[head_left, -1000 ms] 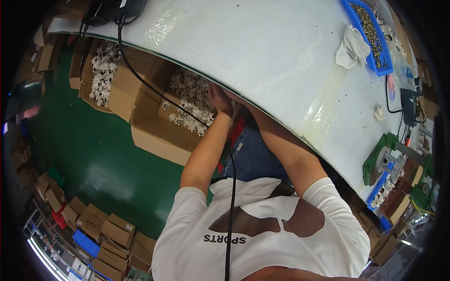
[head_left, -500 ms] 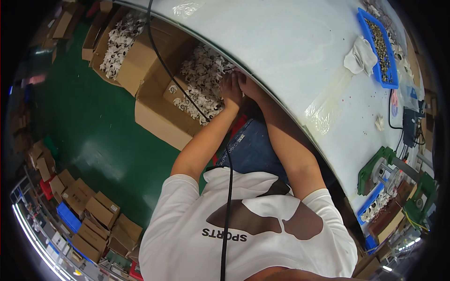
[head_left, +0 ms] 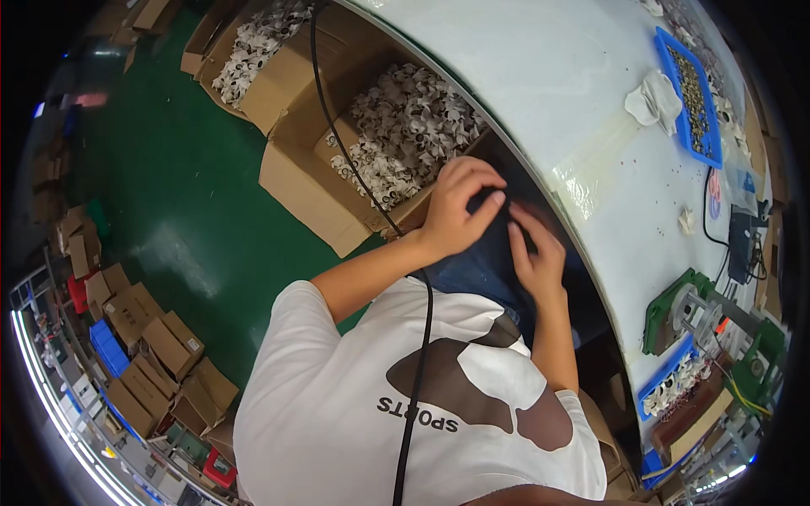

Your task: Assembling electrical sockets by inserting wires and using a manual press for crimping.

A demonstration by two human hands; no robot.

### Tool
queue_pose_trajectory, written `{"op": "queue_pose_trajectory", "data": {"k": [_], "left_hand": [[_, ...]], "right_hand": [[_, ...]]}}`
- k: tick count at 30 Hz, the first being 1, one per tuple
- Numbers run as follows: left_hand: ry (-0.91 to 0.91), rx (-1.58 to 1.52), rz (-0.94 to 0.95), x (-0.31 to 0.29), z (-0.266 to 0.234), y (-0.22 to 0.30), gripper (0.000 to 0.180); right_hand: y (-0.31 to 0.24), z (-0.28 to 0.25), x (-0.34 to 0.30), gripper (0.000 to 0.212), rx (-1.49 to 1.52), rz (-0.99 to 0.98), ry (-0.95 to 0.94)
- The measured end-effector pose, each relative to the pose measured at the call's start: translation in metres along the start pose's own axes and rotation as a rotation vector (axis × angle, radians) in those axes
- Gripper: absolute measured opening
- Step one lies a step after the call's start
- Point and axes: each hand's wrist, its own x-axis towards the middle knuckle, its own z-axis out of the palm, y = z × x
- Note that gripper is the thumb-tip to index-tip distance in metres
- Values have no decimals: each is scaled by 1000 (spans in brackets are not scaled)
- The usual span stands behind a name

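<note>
Left hand (head_left: 456, 212): fingers curled, thumb and index tips a narrow gap apart. Right hand (head_left: 542, 255): fingers bent, thumb and index slightly apart, tips near the left fingertips. White pieces (head_left: 413, 118) lie heaped in an open carton (head_left: 314, 192), beyond and left of the left fingers. Worktable (head_left: 523, 80) edge runs right of both hands' fingertips.
</note>
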Motion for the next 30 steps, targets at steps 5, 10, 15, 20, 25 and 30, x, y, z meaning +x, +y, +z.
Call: {"op": "queue_pose_trajectory", "data": {"k": [5,10,15,20,25,30], "left_hand": [[-42,-62,415,15,5,58,16],[-44,-143,649,50,51,101,13],[-296,-89,626,74,115,136,27],[-296,26,731,84,168,141,31],[-267,117,860,78,206,131,32],[-517,180,861,78,206,135,29]], "right_hand": [[-34,-55,-60,13,-166,-392,252],[-33,-108,-92,15,-245,-474,620],[4,-139,-105,18,-271,-443,981],[19,-134,-109,17,-183,-368,991],[11,-130,-102,15,-96,-244,929],[11,-131,-101,14,-72,-248,929]]}}
